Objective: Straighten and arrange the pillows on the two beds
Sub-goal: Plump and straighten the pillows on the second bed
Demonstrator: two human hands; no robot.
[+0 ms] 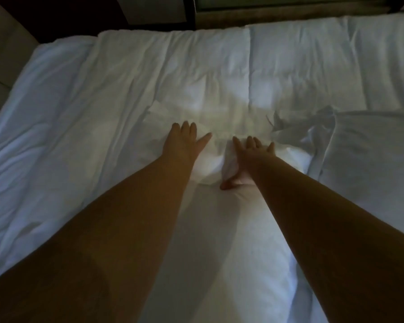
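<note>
A white pillow (219,217) lies lengthwise in front of me on the bed, its far end rumpled around both hands. My left hand (184,141) rests flat on that far end with fingers spread. My right hand (247,157) lies on the pillow's loose case end, fingers stretched forward and thumb tucked under a fold of the fabric. Two more white pillows lie side by side at the head of the bed, one on the left (173,66) and one on the right (331,64). Another pillow (369,155) lies at the right, its open case end bunched.
The white sheet (33,136) covers the bed to the left, wrinkled. A dark headboard (278,15) runs along the top. A beige upholstered surface (2,50) stands beyond the bed's left edge. The room is dim.
</note>
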